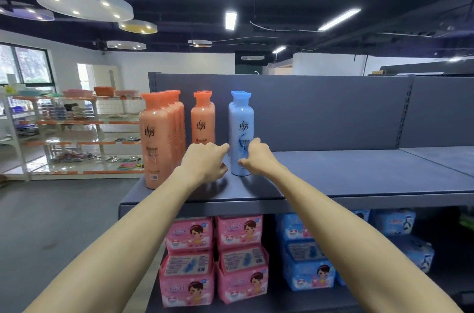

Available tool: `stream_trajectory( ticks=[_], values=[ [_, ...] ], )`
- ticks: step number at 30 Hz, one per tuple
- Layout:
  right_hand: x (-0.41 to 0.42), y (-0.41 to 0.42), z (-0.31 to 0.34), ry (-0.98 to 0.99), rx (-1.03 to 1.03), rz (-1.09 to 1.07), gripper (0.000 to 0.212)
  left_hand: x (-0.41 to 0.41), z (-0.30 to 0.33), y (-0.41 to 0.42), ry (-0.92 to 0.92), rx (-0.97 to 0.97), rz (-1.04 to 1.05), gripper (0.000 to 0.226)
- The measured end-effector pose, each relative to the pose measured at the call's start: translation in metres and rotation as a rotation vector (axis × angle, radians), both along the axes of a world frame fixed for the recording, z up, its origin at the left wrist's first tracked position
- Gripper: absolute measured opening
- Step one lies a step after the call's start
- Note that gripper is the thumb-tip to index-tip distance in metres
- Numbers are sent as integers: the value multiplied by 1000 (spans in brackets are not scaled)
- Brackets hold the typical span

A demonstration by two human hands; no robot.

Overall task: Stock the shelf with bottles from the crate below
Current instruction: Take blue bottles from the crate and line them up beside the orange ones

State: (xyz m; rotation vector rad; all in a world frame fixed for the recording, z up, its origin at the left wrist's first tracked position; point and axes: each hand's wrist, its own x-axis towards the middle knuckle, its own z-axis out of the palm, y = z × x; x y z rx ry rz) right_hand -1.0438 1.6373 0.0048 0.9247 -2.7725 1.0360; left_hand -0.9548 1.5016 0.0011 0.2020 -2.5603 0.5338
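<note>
Both arms stretched out toward the top shelf [333,179], grey metal w/ a grey back panel. Front blue bottle [241,133] stands upright on it, blue cap on, more blue ones lined up right behind. Right hand [256,159] is at that bottle's lower right side, thumb and fingers curled onto it. Left hand [205,161] sits on the bottle's left, fingers bent, index tip reaching to the bottle's lower edge; can't tell if it really grips or just touches.

Left of the blue row, apart from it: a short row of orange bottles [202,120], and further left at the shelf end a longer row of orange bottles [156,138], front one nearest the shelf edge. All upright.

Shelf below: pink packs [213,259] stacked on the left, blue packs [307,261] to the right. Crate not in sight. Background left: orange-trimmed racks [71,133] w/ small goods.
</note>
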Motion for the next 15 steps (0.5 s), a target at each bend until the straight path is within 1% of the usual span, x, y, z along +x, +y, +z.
stream_trajectory(
  ticks=[3,6,12,15],
  values=[
    [-4,-6,1,1,3,-15,38,6,-2,-3,-9,8,10,19],
    [-8,-9,1,-4,5,-15,35,10,-5,-4,-28,2,6,18],
    [-7,-7,-5,6,-14,6,33,9,-8,0,-41,1,4,25],
    [-7,1,-9,20,23,0,36,8,-9,2,-47,12,-4,28]
  ],
)
